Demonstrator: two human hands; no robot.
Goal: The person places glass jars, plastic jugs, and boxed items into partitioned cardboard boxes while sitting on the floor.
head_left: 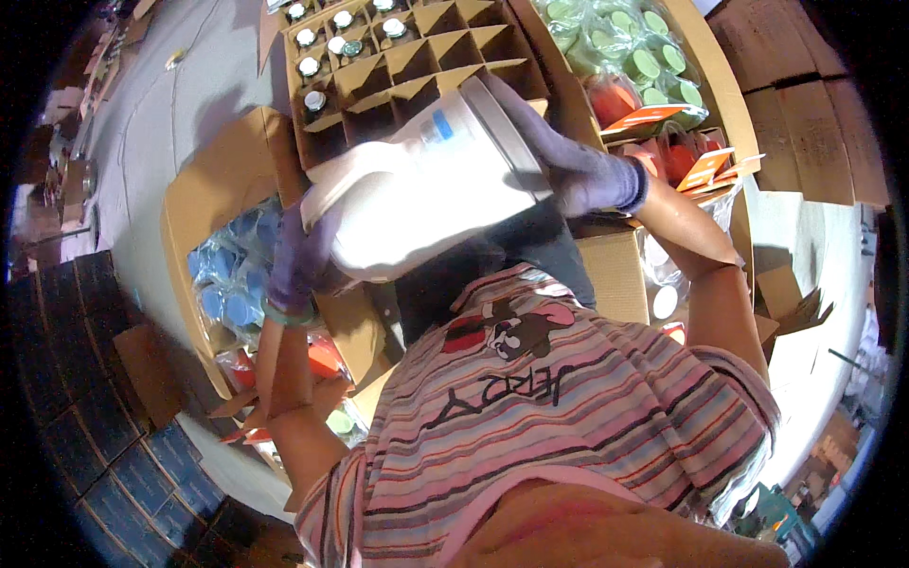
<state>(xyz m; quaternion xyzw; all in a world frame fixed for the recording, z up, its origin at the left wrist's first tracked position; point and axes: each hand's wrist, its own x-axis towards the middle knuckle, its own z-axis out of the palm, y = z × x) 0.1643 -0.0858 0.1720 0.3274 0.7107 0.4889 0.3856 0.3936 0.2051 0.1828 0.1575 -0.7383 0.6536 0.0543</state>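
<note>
The left hand [301,248] and right hand [595,178], both gloved, clasped opposite ends of a tilted white container [417,204] before the striped shirt [568,407]. Beyond stood a divided carton [417,59] holding white-capped bottles [315,101].

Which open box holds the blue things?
The left box, beside the gloved left hand: it alone shows blue things. The divided box shows white-capped bottles; the right box, green things and red ones.

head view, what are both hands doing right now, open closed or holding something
Left hand: closed, holding the left end of the white container.
Right hand: closed, holding its grey right end.
</note>
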